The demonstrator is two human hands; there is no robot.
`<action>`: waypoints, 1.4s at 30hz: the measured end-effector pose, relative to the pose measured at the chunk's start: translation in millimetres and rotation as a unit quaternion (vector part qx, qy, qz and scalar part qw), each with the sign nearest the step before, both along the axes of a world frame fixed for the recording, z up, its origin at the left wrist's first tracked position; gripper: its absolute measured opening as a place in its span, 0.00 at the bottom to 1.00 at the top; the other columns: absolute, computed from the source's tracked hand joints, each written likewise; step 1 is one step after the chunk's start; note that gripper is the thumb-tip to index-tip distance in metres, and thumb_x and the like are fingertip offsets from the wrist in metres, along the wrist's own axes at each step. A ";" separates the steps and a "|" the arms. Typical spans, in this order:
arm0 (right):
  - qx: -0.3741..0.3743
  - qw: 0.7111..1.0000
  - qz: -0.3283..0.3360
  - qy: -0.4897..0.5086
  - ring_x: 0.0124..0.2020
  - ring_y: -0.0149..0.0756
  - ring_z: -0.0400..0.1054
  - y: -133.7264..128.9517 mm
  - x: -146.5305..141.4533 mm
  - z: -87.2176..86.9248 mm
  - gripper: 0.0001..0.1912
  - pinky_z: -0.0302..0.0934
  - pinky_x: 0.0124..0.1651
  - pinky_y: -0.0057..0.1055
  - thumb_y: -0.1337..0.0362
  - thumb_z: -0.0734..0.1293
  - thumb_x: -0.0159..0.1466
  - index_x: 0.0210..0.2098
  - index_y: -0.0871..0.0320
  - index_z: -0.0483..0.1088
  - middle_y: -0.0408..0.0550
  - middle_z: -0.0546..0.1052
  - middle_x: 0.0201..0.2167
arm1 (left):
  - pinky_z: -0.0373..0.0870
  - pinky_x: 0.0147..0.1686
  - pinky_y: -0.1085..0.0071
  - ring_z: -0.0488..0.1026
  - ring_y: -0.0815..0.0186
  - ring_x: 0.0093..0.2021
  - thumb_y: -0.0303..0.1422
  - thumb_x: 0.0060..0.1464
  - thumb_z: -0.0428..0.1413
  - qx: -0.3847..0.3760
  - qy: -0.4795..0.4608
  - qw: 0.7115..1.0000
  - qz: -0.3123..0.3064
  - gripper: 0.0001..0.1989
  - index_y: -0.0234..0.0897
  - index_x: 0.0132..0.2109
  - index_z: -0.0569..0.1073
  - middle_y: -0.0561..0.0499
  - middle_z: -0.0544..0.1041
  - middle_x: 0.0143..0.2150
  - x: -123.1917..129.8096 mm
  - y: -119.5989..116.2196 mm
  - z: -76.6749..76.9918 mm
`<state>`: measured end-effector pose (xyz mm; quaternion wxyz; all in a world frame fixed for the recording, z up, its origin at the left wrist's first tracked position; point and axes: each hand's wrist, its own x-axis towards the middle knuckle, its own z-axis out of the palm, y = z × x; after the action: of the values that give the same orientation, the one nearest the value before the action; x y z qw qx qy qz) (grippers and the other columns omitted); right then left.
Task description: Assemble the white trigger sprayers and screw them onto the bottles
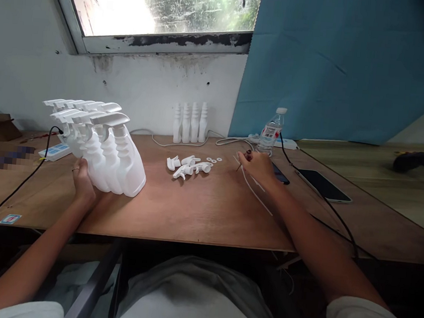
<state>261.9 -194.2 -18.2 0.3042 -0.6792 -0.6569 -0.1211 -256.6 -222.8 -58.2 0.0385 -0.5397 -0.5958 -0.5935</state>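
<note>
My left hand (82, 179) is wrapped round the lower left of a bulky white plastic piece (110, 161) with rows of ribbed, bottle-like shapes and flat flanges on top. The piece is tilted, and most of my fingers are behind it. My right hand (259, 167) is closed at the right, close to the table, its fingers pinched together. A small dark reddish thing (249, 154) shows at the fingertips, too small to name. Thin white tubes (255, 193) lie under and beside this hand. Between my hands lie several loose white plastic parts (188, 167) and small white rings (214, 160).
Several white ribbed bottle-like pieces (190, 124) stand by the wall. A water bottle (270, 132) stands behind my right hand. A phone (324, 185) lies at the right and a power strip (55, 151) at the left. Black cables (17, 190) cross the wooden table (191, 217).
</note>
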 end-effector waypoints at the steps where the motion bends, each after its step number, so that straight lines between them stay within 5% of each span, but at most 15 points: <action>1: 0.000 1.000 -0.004 -0.001 0.32 0.48 0.75 -0.1 -0.3 0.2 0.21 0.57 0.34 0.33 0.54 0.60 0.65 0.22 0.59 0.72 0.57 0.79 0.24 | 0.70 0.45 0.65 0.69 0.63 0.46 0.33 0.66 0.35 0.021 -0.016 0.999 0.019 0.15 0.30 0.53 0.56 0.40 0.68 0.48 1.6 -4.2 4.8; 4: -0.005 1.000 -0.010 -0.007 0.33 0.48 0.75 -1.5 -2.2 1.5 0.21 0.56 0.33 0.33 0.54 0.60 0.65 0.23 0.60 0.74 0.59 0.80 0.27 | 0.65 0.54 0.63 0.67 0.61 0.53 0.33 0.61 0.43 0.139 -0.001 0.984 0.111 0.15 0.31 0.53 0.59 0.40 0.67 0.53 10.9 -24.8 26.4; 6: -0.012 1.000 -0.006 -0.010 0.33 0.48 0.75 -2.8 -3.8 2.1 0.21 0.56 0.33 0.33 0.55 0.60 0.65 0.24 0.60 0.74 0.59 0.80 0.27 | 0.65 0.52 0.64 0.69 0.61 0.50 0.35 0.60 0.46 0.170 0.081 0.973 0.134 0.13 0.33 0.48 0.66 0.43 0.71 0.48 24.4 -42.7 43.1; 10: -0.015 1.000 -0.009 -0.014 0.33 0.47 0.75 -4.6 -5.8 2.5 0.20 0.55 0.33 0.32 0.55 0.61 0.65 0.25 0.60 0.74 0.59 0.80 0.27 | 0.64 0.32 0.70 0.71 0.65 0.27 0.45 0.57 0.53 -0.021 0.218 0.970 0.105 0.20 0.38 0.52 0.71 0.53 0.74 0.28 65.3 -69.4 64.8; 14: -0.008 1.000 -0.007 -0.021 0.32 0.47 0.75 -5.2 -6.6 2.6 0.21 0.54 0.32 0.32 0.55 0.60 0.66 0.24 0.60 0.74 0.58 0.80 0.27 | 0.58 0.28 0.68 0.72 0.58 0.24 0.54 0.52 0.56 -0.107 0.263 0.948 0.142 0.32 0.39 0.58 0.69 0.53 0.74 0.22 92.1 -70.2 63.5; 23: 0.034 0.998 0.015 0.055 0.29 0.44 0.72 -6.6 -7.2 2.3 0.21 0.56 0.32 0.32 0.54 0.61 0.64 0.21 0.59 0.72 0.56 0.78 0.23 | 0.60 0.29 0.67 0.73 0.57 0.27 0.53 0.51 0.56 -0.080 0.252 0.955 0.136 0.30 0.39 0.54 0.73 0.52 0.73 0.23 93.7 -57.8 54.2; 27: 0.092 0.953 0.147 0.247 0.26 0.36 0.67 -11.4 -17.4 13.4 0.21 0.59 0.34 0.32 0.51 0.62 0.63 0.20 0.58 0.70 0.50 0.73 0.22 | 0.62 0.29 0.69 0.71 0.62 0.26 0.48 0.51 0.57 -0.035 0.256 0.963 0.071 0.23 0.40 0.50 0.74 0.54 0.70 0.23 114.3 -58.9 52.8; 31: 0.014 0.826 0.368 0.426 0.21 0.28 0.58 -19.5 -40.4 29.1 0.18 0.55 0.25 0.28 0.48 0.68 0.59 0.32 0.58 0.72 0.41 0.65 0.22 | 0.69 0.37 0.66 0.74 0.59 0.38 0.42 0.52 0.59 0.050 0.301 0.949 -0.079 0.18 0.39 0.47 0.72 0.48 0.75 0.36 153.6 -53.8 57.7; 34: -0.052 0.772 0.445 0.451 0.22 0.26 0.54 -29.0 -55.7 36.4 0.24 0.51 0.22 0.25 0.52 0.76 0.50 0.41 0.55 0.71 0.38 0.63 0.24 | 0.70 0.43 0.62 0.74 0.56 0.44 0.37 0.51 0.60 0.052 0.328 0.923 -0.194 0.17 0.40 0.47 0.71 0.45 0.76 0.45 188.9 -46.8 64.3; 37: -0.051 0.753 0.453 0.473 0.25 0.27 0.57 -37.4 -60.3 38.9 0.31 0.51 0.22 0.24 0.55 0.81 0.40 0.40 0.55 0.70 0.39 0.67 0.28 | 0.70 0.36 0.64 0.76 0.58 0.38 0.35 0.50 0.61 0.009 0.318 0.909 -0.271 0.18 0.40 0.48 0.70 0.47 0.77 0.44 221.7 -40.8 68.2; 42: 0.020 0.748 0.353 0.562 0.18 0.23 0.50 -38.6 -47.3 41.3 0.24 0.44 0.18 0.25 0.54 0.80 0.41 0.29 0.57 0.66 0.37 0.62 0.20 | 0.68 0.34 0.66 0.77 0.60 0.38 0.41 0.52 0.60 -0.024 0.280 0.896 -0.344 0.19 0.42 0.51 0.70 0.48 0.78 0.45 249.3 -40.1 68.2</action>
<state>214.6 -232.8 23.0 0.6530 -0.3383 -0.5573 0.3855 -7.3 -262.9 10.0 -0.0159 -0.8553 -0.3520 -0.3799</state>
